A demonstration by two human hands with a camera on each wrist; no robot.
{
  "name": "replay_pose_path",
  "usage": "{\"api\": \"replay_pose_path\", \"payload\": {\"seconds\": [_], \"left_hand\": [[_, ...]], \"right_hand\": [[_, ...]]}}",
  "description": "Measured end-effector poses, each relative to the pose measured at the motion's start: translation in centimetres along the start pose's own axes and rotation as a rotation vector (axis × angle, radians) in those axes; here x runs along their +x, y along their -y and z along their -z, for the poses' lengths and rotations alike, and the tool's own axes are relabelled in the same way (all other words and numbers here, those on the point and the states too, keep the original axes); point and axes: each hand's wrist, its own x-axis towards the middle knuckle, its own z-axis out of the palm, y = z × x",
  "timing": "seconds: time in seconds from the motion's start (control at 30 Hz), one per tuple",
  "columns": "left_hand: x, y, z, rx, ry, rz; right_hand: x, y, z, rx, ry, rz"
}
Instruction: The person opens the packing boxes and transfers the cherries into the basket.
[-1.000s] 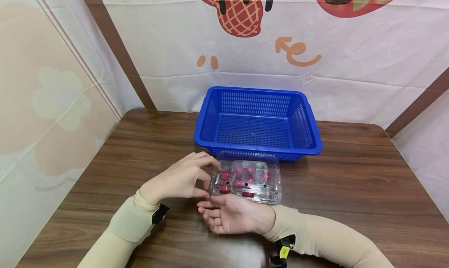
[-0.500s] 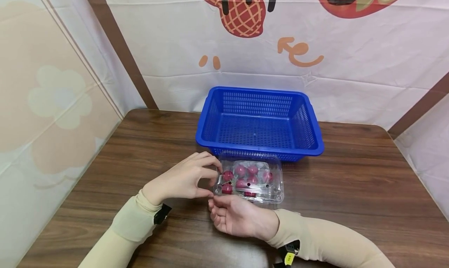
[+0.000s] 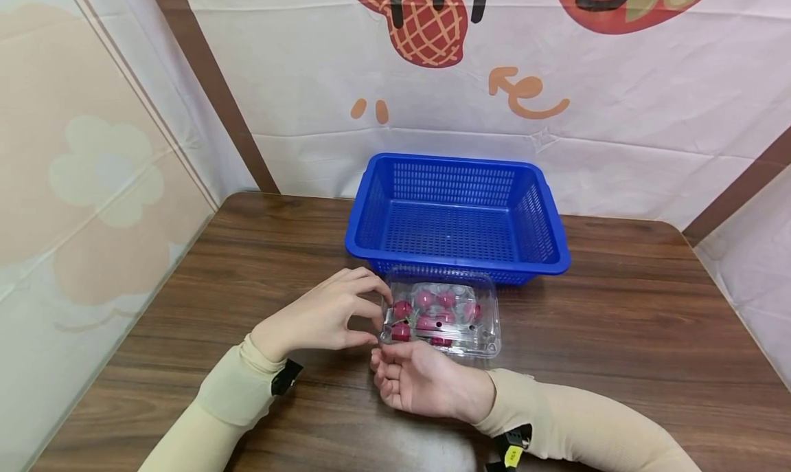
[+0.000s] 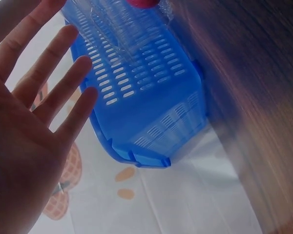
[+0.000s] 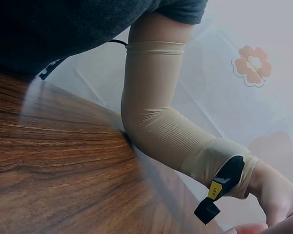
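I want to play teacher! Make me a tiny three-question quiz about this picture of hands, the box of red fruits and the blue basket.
1. True or false: the blue basket has red fruits lying in it.
2. Which hand pinches the left end of the clear plastic box? A) the left hand B) the right hand C) neither
3. Fill in: the clear plastic box sits on the wooden table, just in ______ of the blue basket, on the person's side.

Key
1. False: the basket holds nothing; the red fruits are inside the closed clear box.
2. A. The right hand lies palm up at the box's near edge.
3. front
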Motion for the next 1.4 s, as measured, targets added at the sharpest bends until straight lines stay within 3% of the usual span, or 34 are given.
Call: {"api": "replay_pose_path", "payload": {"seconds": [0.2,0.6,0.8,1.03,1.4], "left_hand": [[0.0,0.0,0.0,-0.01,-0.007,-0.004],[0.1,-0.2,0.1,-0.035,-0.001,-0.02],[0.3,-0.6,-0.1,-0.007,-0.014,-0.045],[0.4,-0.9,-0.6,-0.001,0.007,-0.018],[0.6,-1.2,-0.8,0.007,0.006,-0.058]], "right_hand": [[-0.1,-0.1,0.0,0.028,-0.013,0.017],[-0.2,-0.5,-0.3,0.036,-0.159,0.099],[-0.1,-0.4,-0.2,0.034,-0.151,0.091],[-0.2,-0.4,0.2,0.036,-0.103,0.079],[-0.5,-0.6,0.8,0.023,-0.157,0.094]]}}
